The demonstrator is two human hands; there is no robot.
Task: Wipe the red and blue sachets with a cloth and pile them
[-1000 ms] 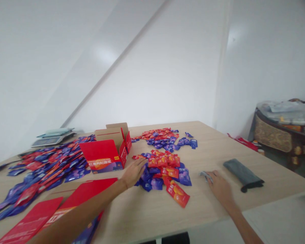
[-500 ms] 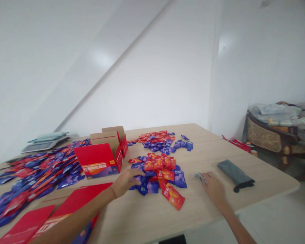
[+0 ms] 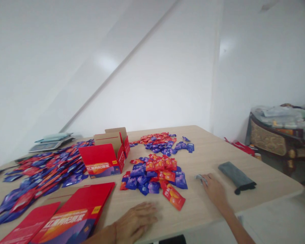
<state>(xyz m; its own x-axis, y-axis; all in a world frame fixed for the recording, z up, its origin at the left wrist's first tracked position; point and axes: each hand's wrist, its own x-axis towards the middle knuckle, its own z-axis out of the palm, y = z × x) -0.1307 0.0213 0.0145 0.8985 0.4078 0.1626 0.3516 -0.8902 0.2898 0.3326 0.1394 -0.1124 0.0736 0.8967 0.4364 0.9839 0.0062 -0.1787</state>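
Note:
My left hand (image 3: 137,220) is low over the near part of the table, fingers stretched out and slightly blurred, with nothing in it that I can see. Beyond it lies a small pile of red and purple sachets (image 3: 152,173), one red sachet (image 3: 174,196) sticking out toward me. To the right of the pile, my right hand (image 3: 215,191) rests on the table, its fingers closed on a small crumpled whitish-grey piece (image 3: 200,177), perhaps a cloth or wrapper. A dark grey pouch (image 3: 235,174) lies just right of that hand.
Red boxes stand open, one in front (image 3: 100,159) and another at left near me (image 3: 76,213). A large sachet heap (image 3: 48,169) covers the left side. More sachets (image 3: 160,142) lie at the back. A chair (image 3: 269,139) piled with bags stands beyond the table's right edge.
My left hand has drawn back from the sachet pile toward me, uncovering sachets on the pile's left side. My right hand stays in nearly the same place. The view has shifted slightly.

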